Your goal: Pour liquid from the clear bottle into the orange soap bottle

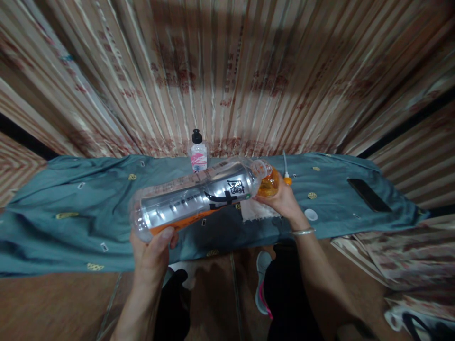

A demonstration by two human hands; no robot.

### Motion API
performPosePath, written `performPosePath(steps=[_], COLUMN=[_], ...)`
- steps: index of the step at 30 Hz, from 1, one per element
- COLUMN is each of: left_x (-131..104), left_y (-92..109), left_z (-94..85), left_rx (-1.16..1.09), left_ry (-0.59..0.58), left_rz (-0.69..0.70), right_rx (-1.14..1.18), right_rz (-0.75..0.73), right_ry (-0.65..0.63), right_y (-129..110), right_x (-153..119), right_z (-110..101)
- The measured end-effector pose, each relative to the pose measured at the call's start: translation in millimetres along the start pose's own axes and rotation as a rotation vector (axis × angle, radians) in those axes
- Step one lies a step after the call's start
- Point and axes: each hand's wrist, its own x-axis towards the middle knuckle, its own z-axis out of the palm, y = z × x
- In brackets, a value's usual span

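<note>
My left hand [152, 246] grips the base end of a large clear plastic bottle [192, 199] with a silver and orange label. The bottle is tilted, its neck lower in depth cannot be judged, pointing right to the mouth of a smaller bottle of amber liquid [269, 183]. Around that smaller bottle my right hand [282, 196] is closed, a bangle on its wrist. An orange pump head with a pale tube [286, 177] is just beyond the right hand. A white cloth [258, 211] lies under the two bottles.
A clear bottle with a black cap and pink label [198, 154] stands at the back. On the teal cloth-covered surface [117, 203] are a white round cap [310, 214] and a dark phone [368, 194]. A patterned curtain [227, 71] hangs behind.
</note>
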Motion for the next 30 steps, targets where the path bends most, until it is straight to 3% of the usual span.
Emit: performPosePath(steps=[8, 17, 30], left_x=[-11.5, -2.8, -12.4], left_y=[10.2, 1.8, 9.0], left_z=[13.9, 0.2, 14.4], left_rx=[-0.014, 0.000, -0.070], left_ry=[0.039, -0.016, 0.057], left_rz=[-0.015, -0.009, -0.015], right_rx=[-0.018, -0.047, -0.024], right_rz=[0.004, -0.001, 0.009], right_ry=[0.009, 0.010, -0.002], right_y=[-2.0, -1.5, -3.4], right_x=[-0.2, -0.9, -0.3], right_z=[-0.4, -0.1, -0.4])
